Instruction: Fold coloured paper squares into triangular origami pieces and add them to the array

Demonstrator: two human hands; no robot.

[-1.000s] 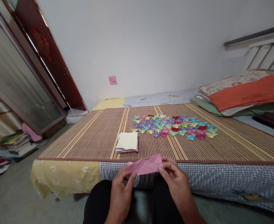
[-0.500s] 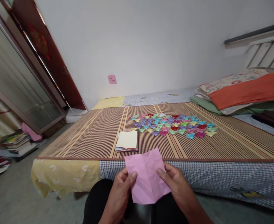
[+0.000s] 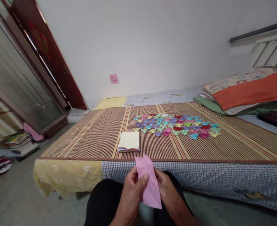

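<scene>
A creased sheet of pink paper [image 3: 150, 185] is folded over into a narrow upright strip above my lap, just in front of the bed's edge. My left hand [image 3: 134, 190] grips its left side, with the thumb lying across the front. At the right edge, my right hand [image 3: 168, 191] holds the paper from behind, its fingertips partly hidden by it. On the mat beyond lies a stack of square paper sheets [image 3: 129, 140], pale yellow on top. Several rows of small folded paper pieces [image 3: 173, 125] in many colours spread to the right of the stack.
A striped bamboo mat [image 3: 93, 135] covers the bed, over a checked and yellow cloth. Folded bedding [image 3: 249, 89] is piled at the right. A pink note [image 3: 113, 78] is stuck to the wall. Books [image 3: 18, 139] are stacked at the left, near the glass door.
The pink sheet was spread wide between my hands; now it is doubled over and about half as wide. My hands have come closer together.
</scene>
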